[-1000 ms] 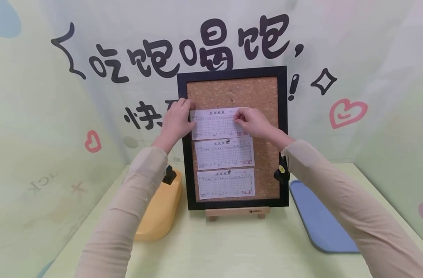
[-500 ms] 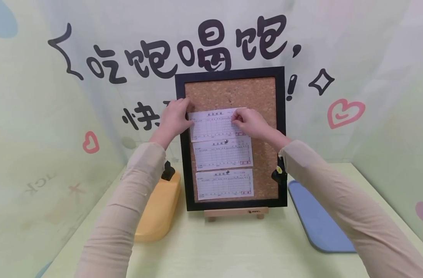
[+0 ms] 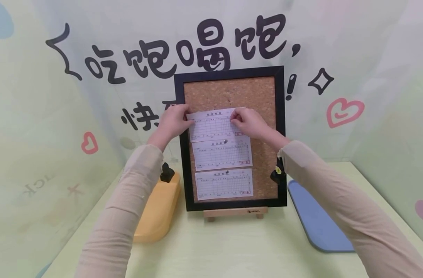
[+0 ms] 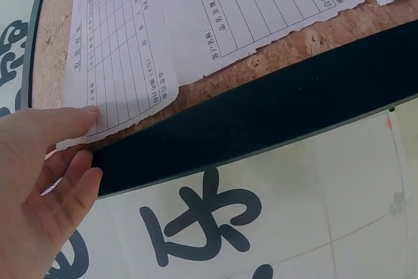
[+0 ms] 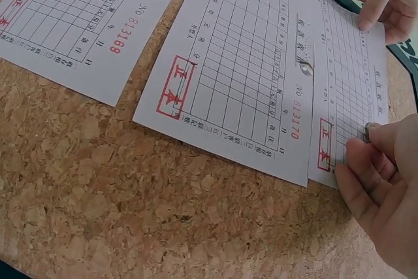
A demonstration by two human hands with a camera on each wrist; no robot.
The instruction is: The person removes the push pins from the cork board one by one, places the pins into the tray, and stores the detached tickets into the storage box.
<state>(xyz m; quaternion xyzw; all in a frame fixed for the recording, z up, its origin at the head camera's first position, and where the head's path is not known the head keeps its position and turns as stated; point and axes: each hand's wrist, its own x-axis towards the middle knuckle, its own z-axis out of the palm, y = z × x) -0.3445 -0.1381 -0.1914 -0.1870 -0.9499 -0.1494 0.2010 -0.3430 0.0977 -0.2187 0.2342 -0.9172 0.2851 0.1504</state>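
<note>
A cork board (image 3: 229, 90) in a black frame stands upright. On it are three printed receipt slips, one above another. My left hand (image 3: 175, 121) pinches the left edge of the top receipt (image 3: 209, 129), thumb in front; in the left wrist view the fingers (image 4: 81, 184) are partly behind the paper. My right hand (image 3: 251, 121) pinches a small metal push pin (image 5: 368, 132) at the upper right part of this receipt. Silver push pins (image 5: 305, 67) sit at the tops of the middle receipt (image 3: 222, 155) and the bottom receipt (image 3: 224, 186).
A small wooden easel (image 3: 236, 212) supports the board on a pale green table (image 3: 232, 247). To the left lies a yellow tray (image 3: 159, 208), to the right a blue tray (image 3: 320, 220). Behind stands a wall (image 3: 145, 23) with large black writing.
My left hand's fingers have come slightly lower on the board's left edge. The right hand stays at the top receipt, and the head view has shifted a little.
</note>
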